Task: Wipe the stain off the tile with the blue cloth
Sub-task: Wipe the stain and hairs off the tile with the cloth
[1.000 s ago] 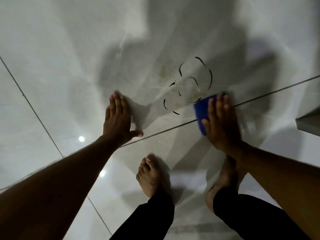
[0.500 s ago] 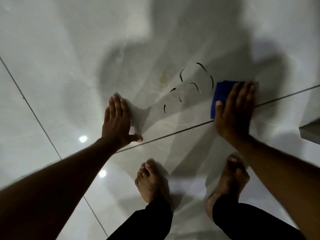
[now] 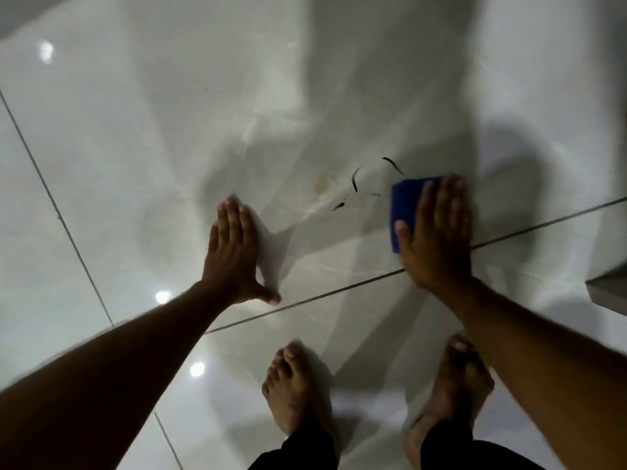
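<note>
Right hand (image 3: 437, 232) has a flat-palm grip on the blue cloth (image 3: 405, 212), pressing it onto the tile (image 3: 169, 147) just right of the stain (image 3: 354, 183). Left hand (image 3: 232, 256) holds nothing, fingers spread out flat on the floor, bracing.

What could go wrong imo: the tile is glossy, so the cloth could skate out from under the palm, or the bracing hand could slide and dump their weight forward. Dark marks might also just smear instead of lifting.

Count: one cloth, two hands, two bare feet. The stain looks like four or so dark curved marks plus one faint yellowish blotch; the picture is blurry, so that's rough.
</note>
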`<state>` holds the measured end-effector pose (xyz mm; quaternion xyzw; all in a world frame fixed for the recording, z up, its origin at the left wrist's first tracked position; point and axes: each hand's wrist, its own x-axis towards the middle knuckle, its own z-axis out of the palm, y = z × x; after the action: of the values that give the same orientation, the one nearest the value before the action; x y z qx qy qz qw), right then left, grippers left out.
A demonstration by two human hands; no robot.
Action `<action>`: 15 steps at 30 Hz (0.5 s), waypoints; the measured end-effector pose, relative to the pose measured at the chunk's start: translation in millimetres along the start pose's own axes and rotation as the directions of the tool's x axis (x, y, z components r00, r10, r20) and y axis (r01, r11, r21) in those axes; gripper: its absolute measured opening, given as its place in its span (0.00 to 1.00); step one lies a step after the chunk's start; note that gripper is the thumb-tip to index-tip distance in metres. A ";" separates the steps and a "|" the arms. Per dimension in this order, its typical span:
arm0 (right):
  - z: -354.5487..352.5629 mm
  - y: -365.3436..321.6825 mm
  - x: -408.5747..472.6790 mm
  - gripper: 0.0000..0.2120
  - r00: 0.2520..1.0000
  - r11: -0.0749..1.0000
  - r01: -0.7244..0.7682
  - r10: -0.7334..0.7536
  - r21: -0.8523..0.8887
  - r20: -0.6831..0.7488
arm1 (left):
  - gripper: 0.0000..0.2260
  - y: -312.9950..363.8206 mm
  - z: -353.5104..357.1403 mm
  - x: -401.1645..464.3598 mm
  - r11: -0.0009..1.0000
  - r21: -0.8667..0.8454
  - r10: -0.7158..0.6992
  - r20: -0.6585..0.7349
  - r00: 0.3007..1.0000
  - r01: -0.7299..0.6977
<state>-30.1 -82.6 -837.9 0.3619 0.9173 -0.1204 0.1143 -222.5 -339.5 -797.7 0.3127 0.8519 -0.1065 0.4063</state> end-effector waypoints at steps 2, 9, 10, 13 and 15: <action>-3.8 -44.5 8.3 0.38 0.907 0.895 -0.418 0.421 0.154 0.016 | 0.82 0.6 -0.7 2.3 1.000 -0.015 -0.003 0.001 1.000 0.003; 1.5 -75.1 16.6 0.38 0.712 0.718 0.696 -0.683 -0.032 0.161 | 0.80 3.0 -5.3 1.6 0.999 -0.050 -0.005 -0.013 1.000 0.004; -1.3 -52.4 28.1 0.38 0.696 0.694 0.716 -0.703 -0.075 0.148 | 0.80 4.7 -6.7 1.2 0.999 -0.050 0.006 -0.020 1.000 -0.007; -13.0 -4.0 51.9 0.39 0.972 0.972 0.229 -0.225 -0.056 0.063 | 0.79 10.3 -12.5 1.1 0.999 -0.036 0.005 0.003 1.000 -0.005; -16.7 -16.5 54.6 0.40 0.974 0.972 -0.226 0.223 0.068 0.041 | 0.79 15.3 -15.4 2.0 1.000 -0.016 0.003 0.011 1.000 -0.003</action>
<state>-82.4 -54.5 -836.1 0.4652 0.8635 -0.1459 0.1293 -223.6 -319.9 -788.1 0.3102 0.8501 -0.1010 0.4135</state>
